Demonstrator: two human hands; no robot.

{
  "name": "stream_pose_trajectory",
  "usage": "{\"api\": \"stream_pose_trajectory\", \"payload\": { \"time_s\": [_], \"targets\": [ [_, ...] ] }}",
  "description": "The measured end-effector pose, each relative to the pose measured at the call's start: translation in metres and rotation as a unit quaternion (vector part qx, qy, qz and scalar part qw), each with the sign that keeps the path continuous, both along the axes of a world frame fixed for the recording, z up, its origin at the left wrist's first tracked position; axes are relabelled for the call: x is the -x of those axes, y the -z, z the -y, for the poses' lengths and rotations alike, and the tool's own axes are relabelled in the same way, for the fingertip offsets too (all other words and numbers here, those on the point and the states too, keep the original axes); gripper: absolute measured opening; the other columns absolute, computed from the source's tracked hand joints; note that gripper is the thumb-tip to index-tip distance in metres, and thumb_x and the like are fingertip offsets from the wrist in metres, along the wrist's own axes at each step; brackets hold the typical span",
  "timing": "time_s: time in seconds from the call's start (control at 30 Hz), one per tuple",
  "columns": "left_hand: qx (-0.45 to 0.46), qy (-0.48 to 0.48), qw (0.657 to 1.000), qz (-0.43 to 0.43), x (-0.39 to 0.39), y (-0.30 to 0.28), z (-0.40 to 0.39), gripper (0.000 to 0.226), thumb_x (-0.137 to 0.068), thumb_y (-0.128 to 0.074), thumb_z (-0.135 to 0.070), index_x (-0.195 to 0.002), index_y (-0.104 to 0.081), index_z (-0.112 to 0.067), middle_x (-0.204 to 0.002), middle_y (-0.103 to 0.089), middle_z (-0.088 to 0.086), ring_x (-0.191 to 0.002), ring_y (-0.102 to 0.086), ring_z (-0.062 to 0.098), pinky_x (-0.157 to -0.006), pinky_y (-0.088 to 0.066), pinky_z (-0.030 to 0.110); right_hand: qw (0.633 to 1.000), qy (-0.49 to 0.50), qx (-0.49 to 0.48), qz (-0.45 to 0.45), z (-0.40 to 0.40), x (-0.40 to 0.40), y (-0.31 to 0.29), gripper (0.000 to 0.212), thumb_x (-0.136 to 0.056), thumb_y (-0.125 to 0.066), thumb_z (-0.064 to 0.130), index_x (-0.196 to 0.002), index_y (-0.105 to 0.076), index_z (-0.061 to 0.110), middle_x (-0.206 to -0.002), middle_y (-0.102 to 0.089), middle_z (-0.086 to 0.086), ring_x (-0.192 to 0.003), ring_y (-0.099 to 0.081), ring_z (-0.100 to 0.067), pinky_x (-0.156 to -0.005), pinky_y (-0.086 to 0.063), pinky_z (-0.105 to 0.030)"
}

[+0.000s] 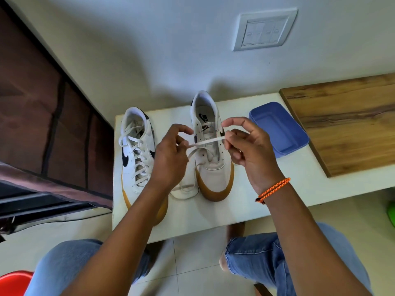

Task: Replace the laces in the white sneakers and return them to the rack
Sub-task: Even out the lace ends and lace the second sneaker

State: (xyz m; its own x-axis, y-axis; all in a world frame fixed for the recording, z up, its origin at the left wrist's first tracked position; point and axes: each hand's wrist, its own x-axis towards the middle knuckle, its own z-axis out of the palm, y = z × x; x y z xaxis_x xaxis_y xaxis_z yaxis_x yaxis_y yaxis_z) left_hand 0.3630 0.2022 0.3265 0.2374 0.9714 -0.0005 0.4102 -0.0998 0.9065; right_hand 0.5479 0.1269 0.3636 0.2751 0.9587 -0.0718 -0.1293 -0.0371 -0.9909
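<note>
White lace (208, 142) is pinched taut between the left hand (171, 154) and right hand (250, 150) above the unlaced sneaker (213, 167) on the tabletop (245, 199), the laced sneaker (136, 150) at its nine o'clock.

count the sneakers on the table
2. A laced sneaker lies left on the white table; an unlaced sneaker lies right, beside the blue lid. None seems hidden.
</note>
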Motion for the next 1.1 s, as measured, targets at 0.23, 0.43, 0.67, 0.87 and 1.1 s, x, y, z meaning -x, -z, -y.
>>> {"api": "stream_pose_trajectory", "payload": {
  "time_s": [0.23, 0.43, 0.67, 0.87, 1.1],
  "targets": [
    [-0.172, -0.023, 0.983, -0.052, -0.003, 0.0, 0.008, 0.029, -0.101, -0.051, 0.007, -0.117, -0.064, -0.013, -0.109, -0.069, 0.001, -0.102, -0.067, 0.015, -0.085, -0.056, 0.036, 0.998, -0.031, -0.026, 0.043, -0.002, 0.01, 0.002, 0.017, -0.107, -0.053, 0.006, -0.117, -0.066, 0.006, -0.07, -0.051, -0.01, -0.053, -0.034, -0.013, -0.048, -0.028, -0.024],
    [-0.02, 0.132, 0.979, 0.157, -0.022, -0.006, 0.021, 0.028, -0.11, -0.046, -0.007, -0.134, -0.058, -0.014, -0.099, -0.071, 0.006, -0.091, -0.07, 0.029, -0.082, -0.061, 0.048, 0.982, -0.042, 0.011, 0.184, -0.005, 0.021, 0.011, 0.021, -0.109, -0.049, 0.008, -0.114, -0.069, 0.009, -0.077, -0.067, 0.005, -0.06, -0.051, -0.007, -0.055, -0.042, -0.013],
    [-0.037, 0.044, 0.998, 0.012, -0.007, 0.003, 0.003, 0.033, -0.107, -0.05, -0.003, -0.129, -0.06, -0.025, -0.071, -0.05, -0.012, -0.061, -0.046, 0.009, -0.062, -0.042, 0.028, 0.992, 0.011, 0.097, 0.086, -0.003, -0.001, 0.01, 0.018, -0.107, -0.057, 0.018, -0.109, -0.073, 0.011, -0.054, -0.045, 0.013, -0.048, -0.035, -0.005, -0.046, -0.03, -0.021],
    [-0.056, 0.02, 0.998, 0.002, -0.002, -0.002, 0.0, 0.03, -0.106, -0.054, -0.008, -0.121, -0.066, -0.031, -0.079, -0.058, -0.006, -0.072, -0.058, 0.015, -0.066, -0.048, 0.028, 0.971, -0.058, 0.061, 0.222, -0.003, -0.003, 0.017, 0.006, -0.093, -0.078, 0.023, -0.093, -0.083, 0.02, -0.07, -0.067, -0.01, -0.066, -0.053, -0.029, -0.068, -0.048, -0.032],
    [-0.046, 0.04, 0.998, 0.01, -0.002, -0.002, 0.002, 0.025, -0.105, -0.062, -0.012, -0.121, -0.068, -0.03, -0.081, -0.069, -0.009, -0.083, -0.071, 0.012, -0.081, -0.054, 0.023, 0.963, -0.137, 0.118, 0.201, -0.001, -0.01, 0.018, 0.027, -0.108, -0.054, 0.023, -0.093, -0.075, 0.014, -0.087, -0.074, 0.001, -0.086, -0.066, -0.013, -0.081, -0.056, -0.03]
  ]
}}
